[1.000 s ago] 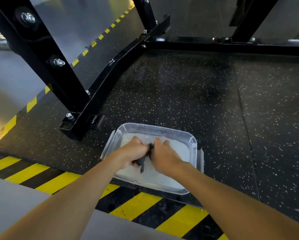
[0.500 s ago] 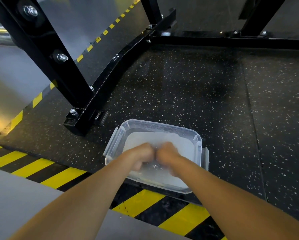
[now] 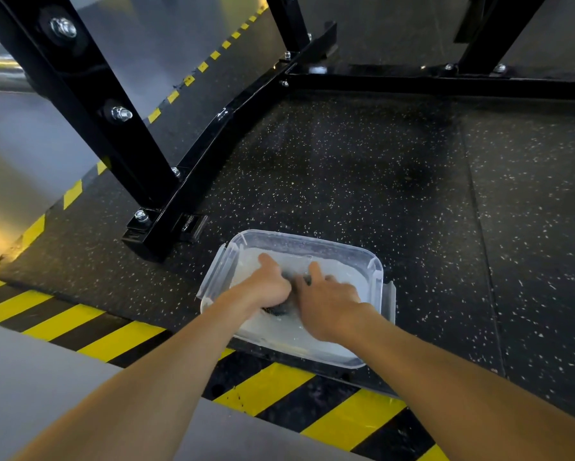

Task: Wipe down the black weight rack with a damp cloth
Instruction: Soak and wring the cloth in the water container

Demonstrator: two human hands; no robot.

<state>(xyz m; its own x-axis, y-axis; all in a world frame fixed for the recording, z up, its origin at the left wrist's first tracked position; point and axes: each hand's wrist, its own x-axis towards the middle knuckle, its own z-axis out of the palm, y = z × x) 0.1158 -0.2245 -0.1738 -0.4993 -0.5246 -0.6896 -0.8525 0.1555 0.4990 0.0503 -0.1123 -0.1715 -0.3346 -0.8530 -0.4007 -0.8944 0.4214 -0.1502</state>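
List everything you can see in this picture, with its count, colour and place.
weight rack: one, black, left and back, on the mat
bolts: several, silver, on the weight rack
container: one, clear plastic, on the mat, cloudy water inside
cloth: one, dark, in the container, between the hands
mat: several joined panels, black with pale specks, under the weight rack
hazard stripes: several, yellow and black, along the mat's edges
floor: grey, front left
left hand: one, over the container, grips the cloth
right hand: one, beside the left hand, grip unclear
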